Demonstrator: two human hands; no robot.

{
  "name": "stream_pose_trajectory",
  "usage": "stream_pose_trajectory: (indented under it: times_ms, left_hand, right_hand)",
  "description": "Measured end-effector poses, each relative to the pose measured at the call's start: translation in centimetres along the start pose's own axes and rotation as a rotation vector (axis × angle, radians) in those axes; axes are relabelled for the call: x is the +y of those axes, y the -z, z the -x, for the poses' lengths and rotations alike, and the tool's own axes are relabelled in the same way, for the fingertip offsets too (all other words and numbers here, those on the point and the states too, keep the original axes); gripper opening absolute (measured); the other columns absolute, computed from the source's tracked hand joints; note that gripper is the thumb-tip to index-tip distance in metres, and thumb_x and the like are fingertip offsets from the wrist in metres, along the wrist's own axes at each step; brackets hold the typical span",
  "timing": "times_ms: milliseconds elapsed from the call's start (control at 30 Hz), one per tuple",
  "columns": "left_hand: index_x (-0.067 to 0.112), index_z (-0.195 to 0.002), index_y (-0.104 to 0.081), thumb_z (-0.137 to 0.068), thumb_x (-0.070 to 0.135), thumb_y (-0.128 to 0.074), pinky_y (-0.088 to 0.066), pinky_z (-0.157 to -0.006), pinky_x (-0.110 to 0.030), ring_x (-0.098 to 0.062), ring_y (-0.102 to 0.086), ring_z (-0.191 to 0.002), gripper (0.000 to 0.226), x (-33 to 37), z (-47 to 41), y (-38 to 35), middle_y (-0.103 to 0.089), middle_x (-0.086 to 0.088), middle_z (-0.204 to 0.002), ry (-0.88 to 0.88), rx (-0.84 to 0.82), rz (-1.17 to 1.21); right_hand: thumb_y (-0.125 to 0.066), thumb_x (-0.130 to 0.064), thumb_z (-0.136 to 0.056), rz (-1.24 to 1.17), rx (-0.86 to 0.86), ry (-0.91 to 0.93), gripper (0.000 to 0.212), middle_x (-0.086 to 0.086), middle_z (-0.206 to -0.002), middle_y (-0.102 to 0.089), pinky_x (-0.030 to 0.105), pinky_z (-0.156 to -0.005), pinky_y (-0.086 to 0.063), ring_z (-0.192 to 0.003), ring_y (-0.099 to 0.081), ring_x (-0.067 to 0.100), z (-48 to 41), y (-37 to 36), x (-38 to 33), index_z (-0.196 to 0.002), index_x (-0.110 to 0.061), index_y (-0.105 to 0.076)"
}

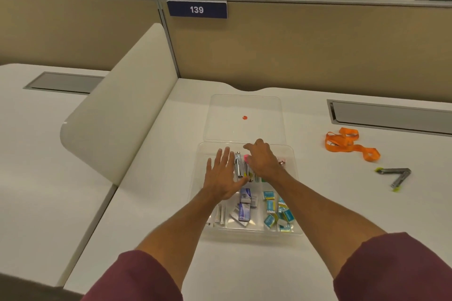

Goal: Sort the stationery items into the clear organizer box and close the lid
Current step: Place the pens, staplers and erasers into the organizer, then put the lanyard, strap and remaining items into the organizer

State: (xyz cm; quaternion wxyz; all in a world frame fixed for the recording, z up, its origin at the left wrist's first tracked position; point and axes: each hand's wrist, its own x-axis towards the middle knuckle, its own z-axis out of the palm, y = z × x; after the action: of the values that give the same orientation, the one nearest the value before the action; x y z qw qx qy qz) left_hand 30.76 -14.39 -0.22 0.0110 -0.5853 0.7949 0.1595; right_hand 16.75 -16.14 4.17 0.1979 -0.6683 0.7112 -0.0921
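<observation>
The clear organizer box [247, 188] sits on the white surface [151, 203] with its lid [244, 117] flung flat behind it, leaving the compartments reachable. Over the box's far compartments the left hand [221, 173] hovers flat, fingers [223, 156] spread and empty. The right hand [263, 157] arches beside it; whether its fingers grip something I cannot tell. Right of the box, a grey stapler [396, 176] and an orange lanyard [349, 143] lie unsorted.

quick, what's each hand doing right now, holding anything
Left hand: open, fingers spread flat over the organizer box, holding nothing.
Right hand: curled over the staplers; grip cannot be told.
</observation>
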Motion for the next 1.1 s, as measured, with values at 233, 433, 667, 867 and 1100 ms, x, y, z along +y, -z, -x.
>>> stream_pose_trajectory:
  times_ms: [233,433,667,867,1100]
  left_hand:
    - [0.019,-0.153,0.003,-0.083,0.076,-0.024,0.009,-0.119,-0.048,-0.024,0.014,-0.149,0.094,2.2,-0.5,1.6,0.014,-0.004,-0.161,-0.034,0.027,-0.036]
    - [0.018,-0.153,-0.005,-0.09,0.068,-0.027,0.005,-0.119,-0.048,-0.024,0.009,-0.15,0.083,7.6,-2.1,2.0,0.009,-0.004,-0.162,-0.149,0.057,-0.046]
    - [0.016,-0.153,-0.007,-0.093,0.063,-0.027,0.005,-0.119,-0.048,-0.025,0.009,-0.15,0.079,16.4,-3.9,-0.1,0.008,-0.006,-0.162,-0.26,0.033,-0.073]
    - [0.016,-0.153,-0.005,-0.091,0.066,-0.024,0.005,-0.118,-0.052,-0.028,0.01,-0.149,0.081,23.1,-4.9,-3.0,0.01,-0.007,-0.161,-0.303,-0.028,-0.098]
    - [0.017,-0.153,-0.001,-0.09,0.067,-0.031,0.001,-0.119,-0.052,-0.028,0.014,-0.148,0.086,27.5,-6.1,-6.3,0.016,-0.007,-0.161,-0.264,-0.17,-0.08]
  right_hand:
    - [-0.05,-0.017,-0.096,0.042,0.047,-0.071,0.041,0.011,-0.138,-0.042,0.037,-0.092,-0.048,-0.126,-0.041,0.026,1.6,1.8,2.3,-0.136,-0.017,-0.044]
    - [-0.05,-0.018,-0.094,0.049,0.078,-0.182,0.041,0.011,-0.136,-0.042,0.039,-0.093,-0.047,-0.127,-0.039,0.027,3.7,4.3,7.7,-0.135,-0.017,-0.044]
    - [-0.052,-0.026,-0.094,0.119,0.105,-0.33,0.041,0.011,-0.135,-0.043,0.038,-0.091,-0.05,-0.124,-0.043,0.027,6.1,6.7,16.4,-0.134,-0.018,-0.043]
    - [-0.053,-0.031,-0.094,0.104,0.123,-0.476,0.043,0.013,-0.14,-0.039,0.043,-0.098,-0.046,-0.13,-0.038,0.032,7.6,8.7,24.0,-0.134,-0.017,-0.045]
    - [-0.052,-0.033,-0.095,0.027,0.101,-0.596,0.047,0.015,-0.143,-0.033,0.045,-0.103,-0.043,-0.141,-0.023,0.04,7.6,10.4,30.3,-0.139,-0.022,-0.042]
